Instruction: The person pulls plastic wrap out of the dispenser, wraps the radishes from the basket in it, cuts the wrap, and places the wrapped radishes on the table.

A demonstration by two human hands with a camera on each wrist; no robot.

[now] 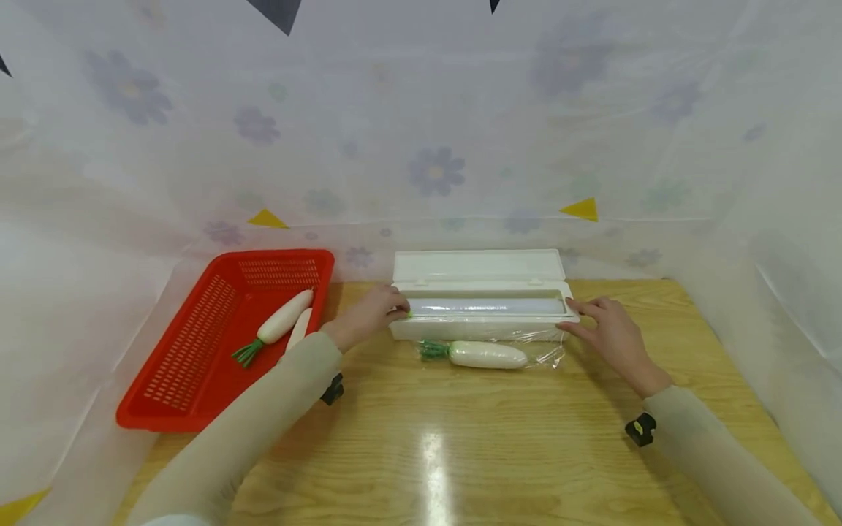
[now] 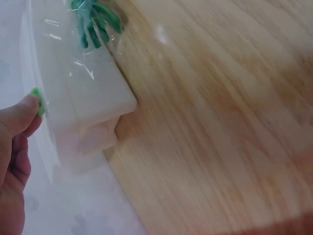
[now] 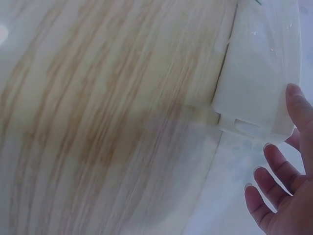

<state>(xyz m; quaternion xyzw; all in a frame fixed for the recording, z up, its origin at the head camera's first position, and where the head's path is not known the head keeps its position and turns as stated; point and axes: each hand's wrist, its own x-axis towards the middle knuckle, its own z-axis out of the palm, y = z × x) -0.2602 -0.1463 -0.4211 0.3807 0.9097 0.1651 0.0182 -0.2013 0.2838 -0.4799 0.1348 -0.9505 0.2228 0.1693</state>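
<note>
A white cling film dispenser [image 1: 411,332] lies on the table with its lid [image 1: 480,266] swung back and a film roll [image 1: 487,306] inside. At its left end my left hand [image 1: 368,315] pinches a small green slide cutter [image 2: 40,108] between thumb and finger. My right hand [image 1: 615,336] grips the dispenser's right end, thumb along the front edge, the other fingers spread loosely. Clear film hangs down over the dispenser's front and covers a white radish [image 1: 488,355] with green stems [image 2: 93,24], lying just before it.
To the left stands a red plastic basket [image 1: 226,257] holding two more white radishes [image 1: 284,317], one partly hidden by my left sleeve. A flower-patterned white curtain [image 1: 434,197] rises behind the wooden table [image 1: 500,446] and along both sides.
</note>
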